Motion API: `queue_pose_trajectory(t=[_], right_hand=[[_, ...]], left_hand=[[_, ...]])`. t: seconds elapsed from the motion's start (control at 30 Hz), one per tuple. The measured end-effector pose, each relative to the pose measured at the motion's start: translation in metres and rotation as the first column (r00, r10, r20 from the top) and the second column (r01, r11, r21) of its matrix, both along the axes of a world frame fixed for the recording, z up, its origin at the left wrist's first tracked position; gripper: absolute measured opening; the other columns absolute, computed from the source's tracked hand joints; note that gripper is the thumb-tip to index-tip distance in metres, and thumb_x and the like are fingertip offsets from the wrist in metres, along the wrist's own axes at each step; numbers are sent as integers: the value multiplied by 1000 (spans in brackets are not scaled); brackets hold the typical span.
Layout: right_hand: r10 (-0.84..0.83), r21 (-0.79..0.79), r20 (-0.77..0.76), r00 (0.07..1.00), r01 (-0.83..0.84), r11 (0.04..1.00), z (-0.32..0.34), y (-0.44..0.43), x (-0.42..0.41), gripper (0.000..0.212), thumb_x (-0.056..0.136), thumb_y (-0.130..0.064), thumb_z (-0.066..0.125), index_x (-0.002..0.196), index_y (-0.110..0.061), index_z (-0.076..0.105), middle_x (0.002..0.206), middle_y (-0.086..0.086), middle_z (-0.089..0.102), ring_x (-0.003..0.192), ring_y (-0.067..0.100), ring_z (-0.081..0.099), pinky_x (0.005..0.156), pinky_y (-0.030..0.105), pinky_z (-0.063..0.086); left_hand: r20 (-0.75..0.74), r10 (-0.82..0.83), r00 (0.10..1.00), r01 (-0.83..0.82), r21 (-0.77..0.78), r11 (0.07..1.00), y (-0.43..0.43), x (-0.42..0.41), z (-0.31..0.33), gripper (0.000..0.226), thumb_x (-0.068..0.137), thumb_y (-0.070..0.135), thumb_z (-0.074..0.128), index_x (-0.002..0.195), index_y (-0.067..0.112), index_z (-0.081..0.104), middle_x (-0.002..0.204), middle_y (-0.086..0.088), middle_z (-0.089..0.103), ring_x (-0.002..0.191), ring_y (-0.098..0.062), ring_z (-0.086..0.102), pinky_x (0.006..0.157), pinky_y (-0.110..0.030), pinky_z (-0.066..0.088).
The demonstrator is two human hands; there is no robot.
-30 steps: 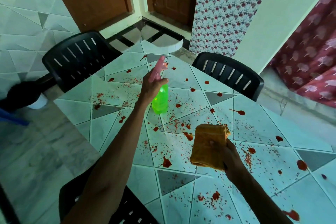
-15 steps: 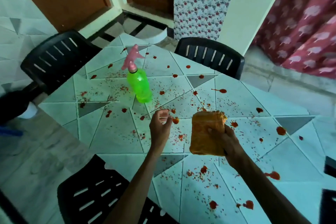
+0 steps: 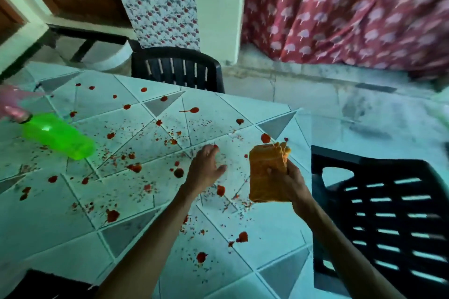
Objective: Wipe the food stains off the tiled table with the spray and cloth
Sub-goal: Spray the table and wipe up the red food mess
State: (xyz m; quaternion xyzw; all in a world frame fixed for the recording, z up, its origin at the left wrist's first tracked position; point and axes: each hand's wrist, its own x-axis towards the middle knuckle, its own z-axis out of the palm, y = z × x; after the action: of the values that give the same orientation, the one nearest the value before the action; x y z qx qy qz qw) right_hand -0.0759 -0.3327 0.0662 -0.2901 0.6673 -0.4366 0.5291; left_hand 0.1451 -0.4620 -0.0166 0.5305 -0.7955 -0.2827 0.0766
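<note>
Cloth (image 3: 267, 172) gripped in right hand (image 3: 290, 183); left hand (image 3: 205, 168) empty, fingers loose.

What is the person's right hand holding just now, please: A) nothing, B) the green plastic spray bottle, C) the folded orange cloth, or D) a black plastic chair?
C: the right hand grips the folded orange cloth above the white tiled table, while the green plastic spray bottle sits on it far to the left, untouched.

The left hand (image 3: 206, 167) has released the spray bottle (image 3: 58, 136) and drawn back beside the cloth (image 3: 267, 172).
</note>
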Motion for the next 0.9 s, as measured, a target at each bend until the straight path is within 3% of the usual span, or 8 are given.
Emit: queue_pose_trajectory(t=[0.1,0.2,0.33,0.43,0.57,0.67,0.8,0.9], right_hand=[[-74,11,-178,981,77,997,-14,5,-50,49,77,-37,62,123,-22,62,113,6,73,100,30,71,87,57,58],[-94,49,-429,898,127,991,-23,-4,-93,53,70,-43,52,116,-19,63,105,5,72,91,29,70,82,52,59],[-54,132,-686,726,198,971,-32,-31,-126,38,92,-56,46,99,-19,54,92,9,67,78,31,62,70,41,52],[-39,126,-820,571,247,961,-48,-52,-139,32,102,-45,43,109,-16,53,97,15,61,84,36,61,67,39,44],[57,202,-860,507,235,951,-68,-92,-155,27,98,-19,48,125,-15,50,102,15,53,90,36,61,70,40,42],[114,248,-836,536,185,951,-80,-127,-158,30,101,-25,45,130,-17,50,109,16,52,93,37,60,71,40,42],[145,232,-832,535,98,968,-92,-165,-140,37,103,-24,42,140,-20,45,125,18,49,100,39,58,72,42,40],[204,232,-813,546,-18,973,-96,-197,-112,43,101,-27,49,144,-28,43,132,15,50,109,38,57,84,46,47]], left_hand=[[155,-97,983,109,-69,992,-8,-35,-1,83,86,60,60,150,14,34,158,-9,26,144,-29,28,113,-42,32],[268,-94,959,110,-45,993,-17,-61,-4,100,79,71,59,154,15,23,161,-9,15,148,-30,14,119,-44,19],[351,-98,931,102,6,995,-23,-73,-8,111,74,78,59,156,19,12,163,-6,5,150,-30,4,121,-48,11],[372,-111,922,108,27,994,-24,-76,-12,112,73,78,60,156,22,9,164,-3,0,150,-28,0,120,-48,9],[371,-106,923,103,28,994,-37,-72,-18,112,73,79,59,156,24,8,164,-2,-1,151,-27,-2,121,-47,7],[349,-89,933,88,19,996,-52,-64,-22,108,75,81,53,157,26,9,165,-3,-2,151,-27,-4,121,-49,8],[328,-101,939,102,14,995,-74,-51,-30,104,71,88,28,155,28,16,165,-3,0,151,-27,-3,121,-50,9],[321,-116,940,122,-1,992,-82,-38,-35,104,69,88,20,154,28,20,164,-2,4,151,-27,0,120,-49,11]])
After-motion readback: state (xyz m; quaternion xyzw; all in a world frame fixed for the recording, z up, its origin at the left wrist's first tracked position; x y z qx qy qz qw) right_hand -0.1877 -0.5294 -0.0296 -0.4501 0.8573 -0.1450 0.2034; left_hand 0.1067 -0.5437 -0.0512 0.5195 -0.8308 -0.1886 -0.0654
